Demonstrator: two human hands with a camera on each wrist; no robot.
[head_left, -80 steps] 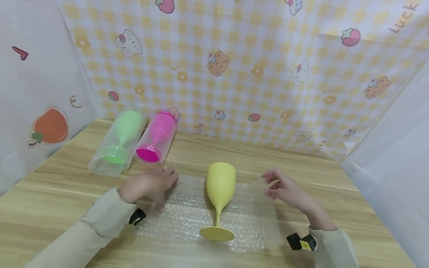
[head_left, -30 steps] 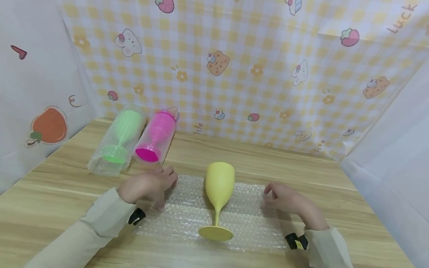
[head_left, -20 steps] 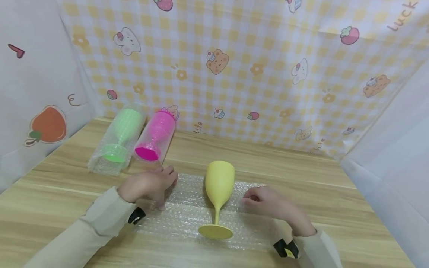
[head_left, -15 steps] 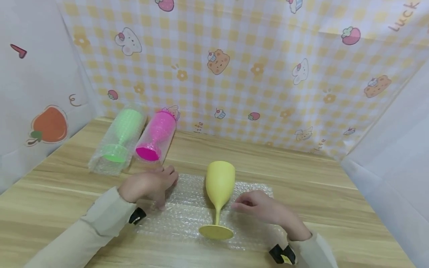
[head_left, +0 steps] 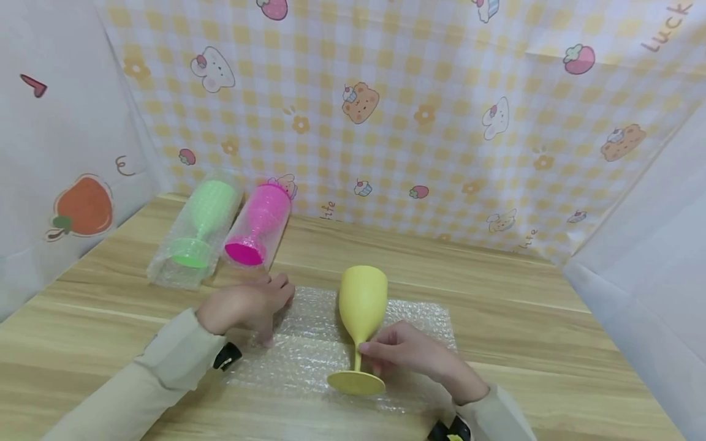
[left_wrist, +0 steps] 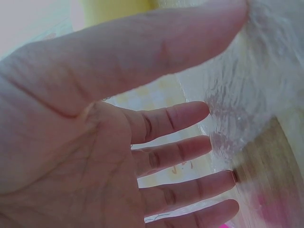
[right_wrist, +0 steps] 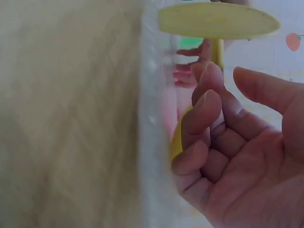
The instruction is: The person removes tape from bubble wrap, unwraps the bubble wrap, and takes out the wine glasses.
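Yellow goblet [head_left: 363,299] — smooth, stemmed — lies on bubble wrap [head_left: 303,362].

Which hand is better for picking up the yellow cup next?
Probably the right hand: it is right at the stem of the yellow cup. The left hand is farther off, touching the bubble wrap.

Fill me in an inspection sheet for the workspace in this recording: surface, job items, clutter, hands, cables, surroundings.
Surface: wood-grain table.
Job items: yellow goblet lying on flat bubble wrap, base toward the person.
Clutter: green goblet and pink goblet, both wrapped, lying at back left.
Hands: left hand, fingers extended, at the bubble wrap's left edge; right hand at the yellow goblet's stem, grip unclear.
Cables: nothing seen.
Surroundings: checked backdrop, white side walls.
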